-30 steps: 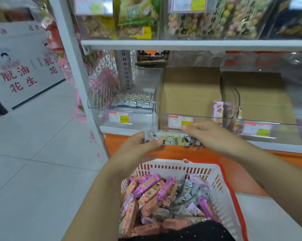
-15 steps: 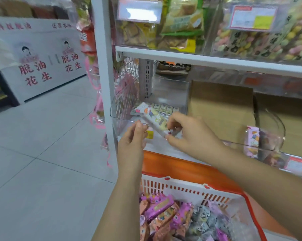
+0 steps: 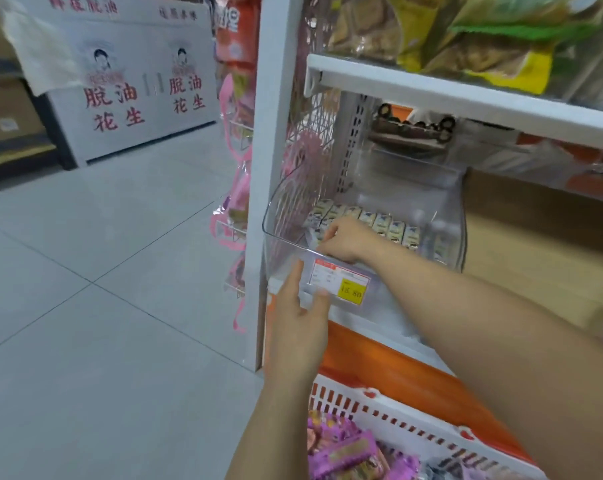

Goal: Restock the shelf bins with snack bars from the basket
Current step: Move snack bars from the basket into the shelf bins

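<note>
The restocked row of snack bars lies on the floor of the clear bin at the shelf's left end. The row runs left to right across the bin; each bar's long axis runs front to back, one short end facing me.

My right hand is inside the bin, past the front rim, at the left end of the row. Its fingers are curled down over a pale bar and grip it. The fingers hide most of the wrapper, so I cannot tell which way it points.

My left hand is outside the bin and holds nothing. Its fingers are straight, with the tips against the clear front wall, just left of the price label.

The basket sits below both forearms, with purple bars at its left side.

Half a second ago both hands held the pale bar in front of the bin. Now the left hand has let go and the right hand alone has carried it over the rim.
</note>
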`<state>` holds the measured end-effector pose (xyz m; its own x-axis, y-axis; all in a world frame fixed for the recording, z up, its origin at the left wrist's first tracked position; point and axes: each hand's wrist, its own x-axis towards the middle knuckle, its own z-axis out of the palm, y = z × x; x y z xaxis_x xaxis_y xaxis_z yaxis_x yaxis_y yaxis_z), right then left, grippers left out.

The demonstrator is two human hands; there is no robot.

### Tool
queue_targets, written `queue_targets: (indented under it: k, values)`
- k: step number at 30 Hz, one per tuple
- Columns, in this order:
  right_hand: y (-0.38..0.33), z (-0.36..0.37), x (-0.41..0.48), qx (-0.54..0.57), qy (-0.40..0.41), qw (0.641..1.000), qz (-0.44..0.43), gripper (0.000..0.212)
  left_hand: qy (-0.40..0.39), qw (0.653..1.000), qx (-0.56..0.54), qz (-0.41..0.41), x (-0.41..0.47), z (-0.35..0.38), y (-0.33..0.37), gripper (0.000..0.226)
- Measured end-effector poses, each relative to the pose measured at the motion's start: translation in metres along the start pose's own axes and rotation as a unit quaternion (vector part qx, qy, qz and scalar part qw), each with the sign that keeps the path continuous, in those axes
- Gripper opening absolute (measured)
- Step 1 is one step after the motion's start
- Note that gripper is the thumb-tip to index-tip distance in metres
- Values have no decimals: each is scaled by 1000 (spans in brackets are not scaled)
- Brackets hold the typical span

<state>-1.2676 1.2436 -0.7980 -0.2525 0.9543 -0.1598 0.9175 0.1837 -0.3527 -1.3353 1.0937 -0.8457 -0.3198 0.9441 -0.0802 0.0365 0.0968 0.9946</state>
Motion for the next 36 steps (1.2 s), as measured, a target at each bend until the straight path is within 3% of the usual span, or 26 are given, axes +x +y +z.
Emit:
queue_targets:
  k: [9, 15, 18, 21, 24, 27, 30, 36]
  values:
    - [-14, 4, 11, -26, -153, 984, -85, 48, -44, 997, -52, -20, -8, -2, 12, 61]
    - [-8, -2, 2, -6, -181, 980, -80, 61, -49, 998, -32, -13, -13, -1, 16, 62]
    - [-4, -14, -15, 37, -124, 988, -81, 54, -34, 999, -27, -9, -15, 0, 16, 60]
    - [1, -25, -47, 124, 8, 987, -105, 40, 2, 1000, -10, -11, -16, -1, 12, 54]
    - [11, -27, -101, 133, 167, 958, -189, 27, 20, 999, 36, -16, -21, -4, 6, 37]
    - [31, -14, -163, 130, 210, 937, -247, 17, -27, 989, 142, -15, -30, -3, -4, 30]
    - [67, 16, -203, 142, 173, 950, -219, 16, -118, 957, 264, -12, -42, 3, -14, 29]
    - [167, 111, -223, 85, -12, 994, -65, 19, -191, 892, 409, 32, -58, 19, -14, 36]
